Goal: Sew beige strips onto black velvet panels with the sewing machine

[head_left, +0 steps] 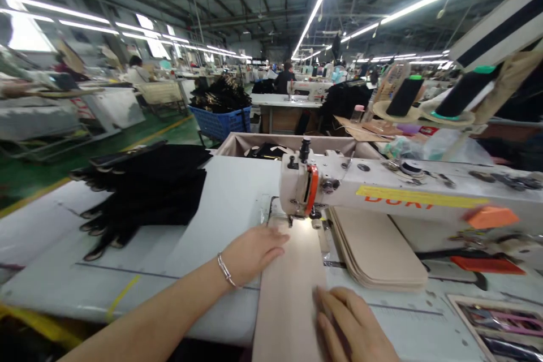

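Note:
A long beige strip of material lies on the sewing table and runs under the presser foot of a white sewing machine. My left hand, with a silver bracelet at the wrist, rests flat on the strip's left side, fingers stretched toward the lit needle area. Along the right edge of the strip, nearer to me, lies my right hand, its fingers extended and apart and slightly blurred. Right of the needle, a stack of beige panels with rounded corners sits beneath the machine arm.
Black fabric pieces are piled on the table's left. Behind the machine stands a beige-lined bin; beyond it is a blue basket of black pieces. Thread cones stand at right, above a tool tray. People sit at farther stations.

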`<action>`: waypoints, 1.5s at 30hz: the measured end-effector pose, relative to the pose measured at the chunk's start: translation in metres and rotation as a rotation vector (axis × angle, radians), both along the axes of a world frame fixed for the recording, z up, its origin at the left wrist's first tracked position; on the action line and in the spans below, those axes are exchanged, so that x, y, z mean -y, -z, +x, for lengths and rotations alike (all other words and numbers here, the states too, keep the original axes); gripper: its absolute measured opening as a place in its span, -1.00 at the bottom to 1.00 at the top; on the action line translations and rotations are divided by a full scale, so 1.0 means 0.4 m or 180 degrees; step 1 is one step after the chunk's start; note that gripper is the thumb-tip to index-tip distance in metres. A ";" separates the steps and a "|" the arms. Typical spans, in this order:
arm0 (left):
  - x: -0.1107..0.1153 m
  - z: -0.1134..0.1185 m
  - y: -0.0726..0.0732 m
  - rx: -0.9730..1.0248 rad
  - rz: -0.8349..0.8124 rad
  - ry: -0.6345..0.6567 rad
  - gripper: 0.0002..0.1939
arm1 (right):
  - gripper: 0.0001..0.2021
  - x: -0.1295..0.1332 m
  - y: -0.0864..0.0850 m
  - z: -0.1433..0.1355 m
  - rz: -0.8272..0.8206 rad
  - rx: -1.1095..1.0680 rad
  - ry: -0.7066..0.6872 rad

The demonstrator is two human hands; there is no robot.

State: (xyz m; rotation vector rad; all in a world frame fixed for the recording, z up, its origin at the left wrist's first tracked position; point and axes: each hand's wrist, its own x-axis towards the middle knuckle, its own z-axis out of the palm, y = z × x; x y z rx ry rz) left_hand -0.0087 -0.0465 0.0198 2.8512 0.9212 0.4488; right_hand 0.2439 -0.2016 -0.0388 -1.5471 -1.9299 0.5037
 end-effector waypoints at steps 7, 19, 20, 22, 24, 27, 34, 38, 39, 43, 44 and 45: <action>-0.165 -0.460 -0.216 -0.0744 0.0860 -0.2648 -0.56 | -0.58 -0.172 -0.041 -0.068 0.0675 0.1229 -0.0185; 0.050 -0.275 -0.261 0.0037 0.1318 -0.1927 -0.58 | -0.65 -0.197 -0.096 -0.084 0.0434 0.1442 -0.0242; 0.092 -0.232 -0.228 0.0025 0.0876 -0.1427 -0.62 | -0.65 -0.203 -0.101 -0.088 0.0429 0.1460 -0.0234; 0.151 -0.165 -0.156 -0.0175 -0.0345 -0.0621 -0.66 | -0.63 -0.211 -0.104 -0.093 0.0471 0.1445 -0.0237; 0.149 -0.127 -0.095 -0.0235 -0.0946 -0.0355 -0.63 | -0.62 -0.213 -0.100 -0.093 0.0514 0.1381 -0.0263; 0.040 -0.111 -0.035 -0.0175 -0.0295 -0.0913 -0.67 | -0.62 -0.213 -0.092 -0.090 0.0549 0.1280 -0.0263; -0.120 -0.133 0.011 -0.0459 -0.0052 -0.1898 -0.64 | -0.61 -0.218 -0.071 -0.083 0.0739 0.1125 -0.0286; -0.045 -0.133 -0.047 0.0148 -0.0657 -0.1294 -0.63 | -0.61 -0.220 -0.070 -0.081 0.0765 0.1084 -0.0276; -0.030 -0.121 -0.063 0.0326 -0.0846 -0.1116 -0.62 | -0.61 -0.220 -0.071 -0.080 0.0765 0.1078 -0.0283; -0.020 -0.027 -0.074 0.0434 -0.1243 -0.0678 -0.69 | -0.63 -0.219 -0.079 -0.081 0.0748 0.1083 -0.0296; -0.027 0.002 -0.062 0.0409 -0.1259 -0.0732 -0.74 | -0.63 -0.219 -0.081 -0.081 0.0725 0.1089 -0.0288; -0.036 0.029 -0.046 0.0391 -0.1257 -0.0831 -0.79 | -0.63 -0.218 -0.082 -0.081 0.0695 0.1094 -0.0285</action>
